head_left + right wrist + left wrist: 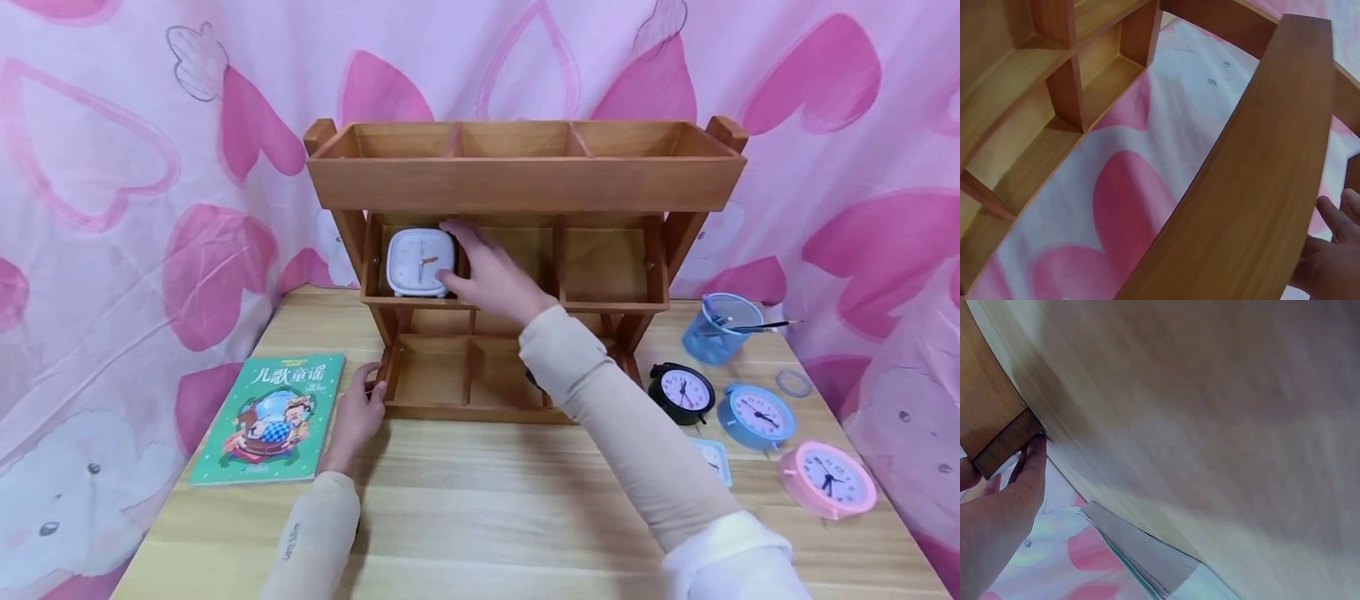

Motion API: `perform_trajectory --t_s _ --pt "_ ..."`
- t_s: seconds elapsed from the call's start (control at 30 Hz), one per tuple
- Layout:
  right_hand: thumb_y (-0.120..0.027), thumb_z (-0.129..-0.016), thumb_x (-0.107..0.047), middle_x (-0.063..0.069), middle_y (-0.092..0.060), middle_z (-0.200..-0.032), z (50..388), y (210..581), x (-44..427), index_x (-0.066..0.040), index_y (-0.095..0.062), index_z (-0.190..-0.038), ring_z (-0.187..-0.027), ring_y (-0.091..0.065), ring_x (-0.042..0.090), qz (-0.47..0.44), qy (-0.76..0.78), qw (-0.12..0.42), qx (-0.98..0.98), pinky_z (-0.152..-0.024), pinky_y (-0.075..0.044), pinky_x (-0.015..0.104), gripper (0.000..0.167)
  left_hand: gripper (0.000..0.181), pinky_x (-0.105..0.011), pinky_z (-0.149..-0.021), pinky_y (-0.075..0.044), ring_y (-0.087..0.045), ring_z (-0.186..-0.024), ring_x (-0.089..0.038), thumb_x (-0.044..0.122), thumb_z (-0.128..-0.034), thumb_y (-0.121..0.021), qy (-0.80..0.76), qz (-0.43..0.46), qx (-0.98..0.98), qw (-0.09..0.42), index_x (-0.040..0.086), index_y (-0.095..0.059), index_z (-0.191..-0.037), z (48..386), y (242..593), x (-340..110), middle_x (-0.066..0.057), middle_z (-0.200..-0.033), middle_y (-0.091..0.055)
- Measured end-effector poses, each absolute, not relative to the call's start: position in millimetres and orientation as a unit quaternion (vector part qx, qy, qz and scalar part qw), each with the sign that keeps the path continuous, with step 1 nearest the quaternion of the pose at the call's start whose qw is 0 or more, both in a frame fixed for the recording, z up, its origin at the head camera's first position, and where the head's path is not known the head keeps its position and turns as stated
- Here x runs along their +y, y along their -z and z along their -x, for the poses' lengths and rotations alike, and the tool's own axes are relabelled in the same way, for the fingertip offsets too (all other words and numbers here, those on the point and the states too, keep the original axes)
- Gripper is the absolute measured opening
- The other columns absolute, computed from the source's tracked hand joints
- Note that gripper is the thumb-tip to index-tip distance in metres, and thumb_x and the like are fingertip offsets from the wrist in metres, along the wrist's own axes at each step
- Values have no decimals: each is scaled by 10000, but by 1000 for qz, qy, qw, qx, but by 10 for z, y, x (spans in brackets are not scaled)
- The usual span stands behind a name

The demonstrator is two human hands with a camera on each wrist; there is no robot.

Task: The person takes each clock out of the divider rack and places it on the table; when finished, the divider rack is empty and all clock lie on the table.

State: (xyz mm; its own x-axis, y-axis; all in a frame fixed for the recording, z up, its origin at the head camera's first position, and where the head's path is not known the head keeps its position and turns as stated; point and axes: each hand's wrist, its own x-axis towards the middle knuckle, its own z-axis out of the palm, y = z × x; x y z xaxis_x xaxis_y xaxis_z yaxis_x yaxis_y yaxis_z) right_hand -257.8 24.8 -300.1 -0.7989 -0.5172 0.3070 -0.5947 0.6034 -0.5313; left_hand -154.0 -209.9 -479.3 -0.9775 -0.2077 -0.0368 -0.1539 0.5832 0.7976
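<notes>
A wooden three-tier shelf (pixel 525 185) with divided compartments stands on the table. In its middle tier, the left compartment holds a white alarm clock (pixel 407 260), upright and facing forward. My right hand (pixel 498 279) holds this clock at its right side, thumb on the front and fingers by the top corner. The right wrist view shows only part of that hand (pixel 1329 265) beside a wooden board; the clock is hidden there. Low down, my left hand (pixel 358 419) grips the left end of the bottom tier, its thumb and fingers on either side of the wood (pixel 1007 444).
A green book (pixel 277 417) lies left of the shelf. On the right are a black alarm clock (pixel 681 393), a blue one (pixel 756 415), a pink one (pixel 827 479), a partly covered light-blue clock (pixel 716 458), a blue pen holder (pixel 712 337) and a ring (pixel 793 383).
</notes>
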Motion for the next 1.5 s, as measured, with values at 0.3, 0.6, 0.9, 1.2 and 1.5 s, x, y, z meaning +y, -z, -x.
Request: perform_trajectory --t_s 0.3,0.6,0.9,1.2,1.5 --pt "-635 -902 -519 66 -248 -1613 2680 2909 -15 -161 -180 -1578 -1436 -277 397 -232 -200 4 -952 -1142 -254 616 890 388 -538 -975 -498 -567 -1219 -412 107 -1046 -456 452 -103 -886 32 75 -435 -1432 1555 4784 -2061 -302 -1332 -564" --pt "-680 -856 -521 59 -368 -1497 2661 2892 -31 -154 -277 -1487 -1283 -385 356 -228 -189 19 -955 -1057 -320 609 834 387 -525 -958 -506 -579 -1203 -406 98 -1045 -454 447 -98 -888 36 59 -430 -1429 1573 4783 -2039 -311 -1304 -579" --pt "-641 -927 -453 35 -469 -1339 2657 2951 44 -295 -360 -1430 -1159 -438 313 -258 -280 37 -924 -994 -351 575 597 374 -533 -944 -511 -585 -1197 -412 76 -1041 -455 443 -94 -891 46 44 -437 -1413 1561 4783 -2035 -314 -1299 -581" --pt "-683 -927 -403 7 -546 -1400 2626 3063 46 -284 -556 -1350 -1279 -316 291 -244 -369 117 -889 -1021 -243 547 457 374 -537 -934 -508 -596 -1144 -413 46 -1034 -439 444 -92 -890 50 18 -426 -1407 1540 4781 -2031 -328 -1268 -586" --pt "-753 -893 -190 106 -599 -1213 2591 3081 46 -100 -625 -1308 -995 -582 195 -294 -494 130 -808 -849 -532 300 443 377 -533 -953 -503 -575 -1175 -408 66 -1045 -427 442 -101 -890 39 37 -408 -1420 1561 4807 -2046 -317 -1311 -559"
